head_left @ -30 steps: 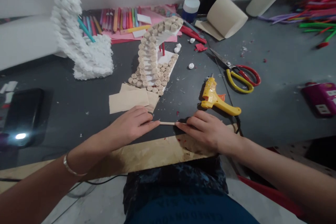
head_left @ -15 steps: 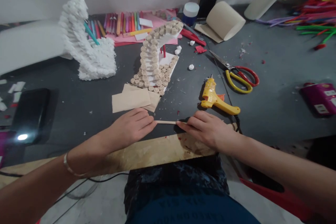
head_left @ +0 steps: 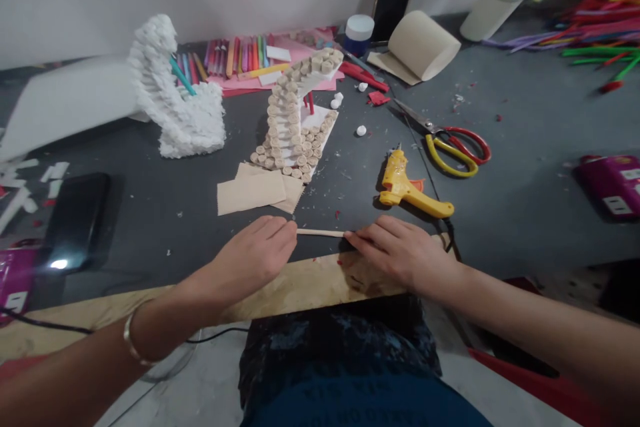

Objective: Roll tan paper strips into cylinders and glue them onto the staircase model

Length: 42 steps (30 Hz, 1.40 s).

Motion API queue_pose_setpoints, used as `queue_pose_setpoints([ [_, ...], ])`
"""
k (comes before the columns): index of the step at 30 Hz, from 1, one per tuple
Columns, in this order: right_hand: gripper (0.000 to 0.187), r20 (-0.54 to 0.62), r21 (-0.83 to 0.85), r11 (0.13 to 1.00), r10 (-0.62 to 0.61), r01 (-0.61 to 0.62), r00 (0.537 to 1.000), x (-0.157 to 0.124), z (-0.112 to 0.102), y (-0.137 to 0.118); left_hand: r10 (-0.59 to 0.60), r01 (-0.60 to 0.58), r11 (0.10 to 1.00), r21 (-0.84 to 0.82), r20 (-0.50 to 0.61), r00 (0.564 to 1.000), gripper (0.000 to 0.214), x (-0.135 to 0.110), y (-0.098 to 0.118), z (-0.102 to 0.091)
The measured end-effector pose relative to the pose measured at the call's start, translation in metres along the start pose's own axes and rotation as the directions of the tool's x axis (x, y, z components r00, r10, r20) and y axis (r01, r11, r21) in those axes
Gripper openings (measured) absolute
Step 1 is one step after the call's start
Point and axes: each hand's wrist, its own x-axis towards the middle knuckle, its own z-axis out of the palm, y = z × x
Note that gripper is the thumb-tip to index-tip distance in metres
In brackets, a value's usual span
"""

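Observation:
A thin beige rolled paper strip (head_left: 321,233) lies across the near part of the table, its middle showing between my hands. My left hand (head_left: 263,250) closes over its left end, and my right hand (head_left: 395,247) presses on its right end with the fingers together. Just beyond my left hand are flat beige paper pieces (head_left: 253,193), one overlapping another. Behind them stands a curved model (head_left: 295,113) covered in small paper coils, with red sticks under its arch. A yellow glue gun (head_left: 410,187) rests beyond my right hand.
Scissors (head_left: 445,140) lie past the glue gun. Farther back are a paper roll (head_left: 424,47), a lidded jar (head_left: 359,35) and coloured pens (head_left: 240,55). A white fluffy model (head_left: 185,113) stands left, near a lit phone (head_left: 77,220). Purple boxes (head_left: 613,187) sit at the sides.
My right hand has shifted slightly along the rolled strip, and a longer stretch of it shows between my hands. The whole view has tilted a little; the other objects stay in place.

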Motion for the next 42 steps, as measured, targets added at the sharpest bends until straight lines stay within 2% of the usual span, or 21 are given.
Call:
queue_pose_setpoints([
  [3, 0.028, 0.032, -0.028, 0.999, 0.032, -0.031, 0.999, 0.000, -0.005, -0.006, -0.124, 0.124, 0.992, 0.003, 0.074, 0.989, 0.030, 0.006, 0.019, -0.002],
  [6, 0.030, 0.079, -0.063, 0.996, 0.065, -0.060, 0.995, 0.001, -0.010, -0.012, -0.230, 0.222, 0.972, 0.083, 0.112, 0.967, 0.029, 0.013, 0.036, -0.002],
  [12, 0.033, 0.155, -0.082, 0.994, 0.087, -0.075, 0.984, 0.002, -0.015, -0.018, -0.336, 0.315, 0.941, 0.126, 0.215, 0.917, 0.055, 0.021, 0.051, -0.007],
  [18, 0.031, 0.159, -0.107, 0.990, 0.111, -0.095, 0.981, 0.001, -0.015, -0.020, -0.366, 0.339, 0.930, 0.142, 0.270, 0.891, 0.064, 0.022, 0.052, -0.012],
  [25, 0.029, 0.165, -0.098, 0.985, 0.158, -0.143, 0.974, 0.002, -0.018, -0.024, -0.344, 0.302, 0.937, 0.175, 0.328, 0.880, 0.066, 0.027, 0.052, -0.017],
  [30, 0.016, 0.092, -0.014, 0.978, 0.209, -0.209, 0.974, 0.010, -0.011, -0.016, -0.337, 0.296, 0.939, 0.176, 0.297, 0.893, 0.065, 0.027, 0.053, -0.017],
  [34, 0.022, 0.095, 0.021, 0.947, 0.316, -0.319, 0.944, 0.021, -0.002, -0.006, -0.329, 0.291, 0.941, 0.173, 0.265, 0.906, 0.056, 0.026, 0.051, -0.016],
  [39, 0.015, 0.164, 0.036, 0.922, 0.376, -0.386, 0.912, 0.029, 0.000, -0.002, -0.223, 0.212, 0.972, 0.103, 0.100, 0.970, 0.034, 0.033, 0.041, -0.010],
  [42, 0.012, 0.177, 0.003, 0.925, 0.372, -0.379, 0.911, 0.030, 0.000, -0.005, -0.207, 0.206, 0.978, -0.016, -0.004, 0.978, 0.025, 0.040, 0.033, -0.003],
])
